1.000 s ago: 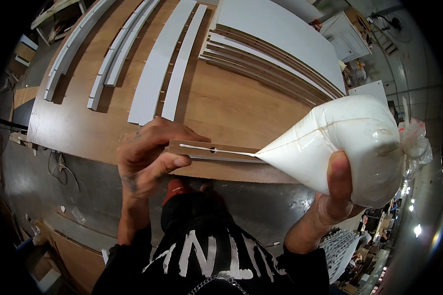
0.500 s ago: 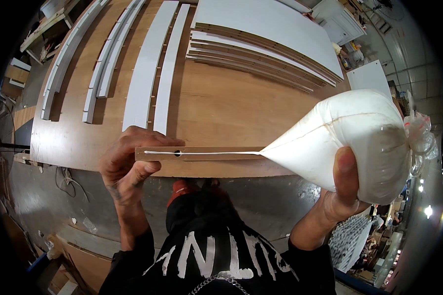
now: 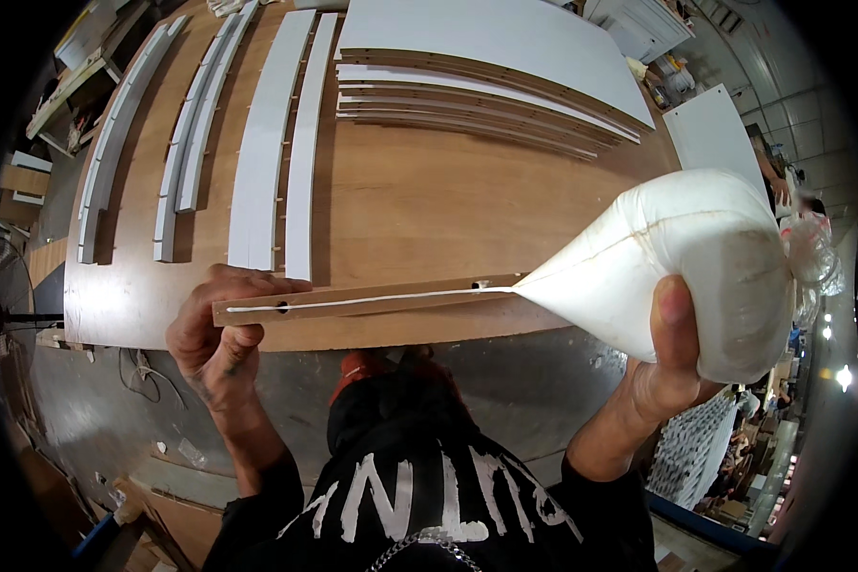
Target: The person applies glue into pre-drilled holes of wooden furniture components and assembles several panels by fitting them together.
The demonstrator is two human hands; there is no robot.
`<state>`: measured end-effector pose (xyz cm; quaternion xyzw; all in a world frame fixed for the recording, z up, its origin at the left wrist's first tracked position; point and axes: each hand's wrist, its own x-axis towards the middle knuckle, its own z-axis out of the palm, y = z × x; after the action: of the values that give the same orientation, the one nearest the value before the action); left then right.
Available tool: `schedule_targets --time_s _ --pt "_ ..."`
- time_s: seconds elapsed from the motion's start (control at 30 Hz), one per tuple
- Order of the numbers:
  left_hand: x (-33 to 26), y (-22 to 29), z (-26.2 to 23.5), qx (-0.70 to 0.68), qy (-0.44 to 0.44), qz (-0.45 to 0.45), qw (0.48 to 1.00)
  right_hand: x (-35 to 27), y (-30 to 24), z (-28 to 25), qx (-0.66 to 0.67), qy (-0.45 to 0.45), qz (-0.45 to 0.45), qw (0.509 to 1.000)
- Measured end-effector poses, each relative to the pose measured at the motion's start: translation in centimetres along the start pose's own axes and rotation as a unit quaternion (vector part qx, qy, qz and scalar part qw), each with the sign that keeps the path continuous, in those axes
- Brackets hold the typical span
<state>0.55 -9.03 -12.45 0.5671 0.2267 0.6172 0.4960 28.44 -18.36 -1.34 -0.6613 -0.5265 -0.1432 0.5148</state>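
Note:
My left hand [image 3: 221, 338] grips one end of a narrow wooden board [image 3: 391, 304], its brown drilled edge turned up. Along that edge runs a thin line of white glue [image 3: 362, 301], passing a dark hole near the left end. My right hand [image 3: 672, 353] squeezes a bulging plastic bag of white glue [image 3: 686, 248], thumb pressed into its side. The bag's pointed tip touches the board's edge beside a second hole. Behind the bag, the fingers of my right hand are hidden, and so is the far end of the board.
A brown worktable [image 3: 448, 200] stretches ahead of me. Long white strips with pegs [image 3: 267, 143] lie on its left side. A stack of white panels [image 3: 496, 57] sits at the back. Another white panel [image 3: 715, 138] stands at the right. Cables [image 3: 141, 372] lie on the floor.
My left hand and the board have shifted left, the board tilting slightly. The glue line has grown longer, and a second hole now shows near the bag's tip. The bag stays nearly in place.

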Motion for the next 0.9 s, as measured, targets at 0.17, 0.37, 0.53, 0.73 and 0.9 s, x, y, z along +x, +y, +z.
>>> schedule_targets --time_s 0.17,0.37,0.53,0.73,0.9 --pt "-0.2 -0.2 0.0 0.015 0.015 -0.002 1.0 0.3 0.9 -0.5 0.075 0.054 0.076 0.993" --pt "-0.7 -0.5 -0.5 0.038 0.022 0.006 0.999 1.0 1.7 -1.3 0.102 0.035 0.052 0.993" --pt "-1.1 -0.7 -0.4 0.062 0.044 0.018 0.997 1.6 2.2 -1.9 0.123 0.054 0.063 0.989" --pt "-1.0 -0.5 0.4 0.088 0.071 0.025 0.993 2.2 3.2 -3.1 0.101 0.071 0.06 0.991" --pt "-1.4 -0.7 0.4 0.068 0.091 0.026 0.993 2.5 4.3 -4.5 0.063 0.063 0.078 0.993"
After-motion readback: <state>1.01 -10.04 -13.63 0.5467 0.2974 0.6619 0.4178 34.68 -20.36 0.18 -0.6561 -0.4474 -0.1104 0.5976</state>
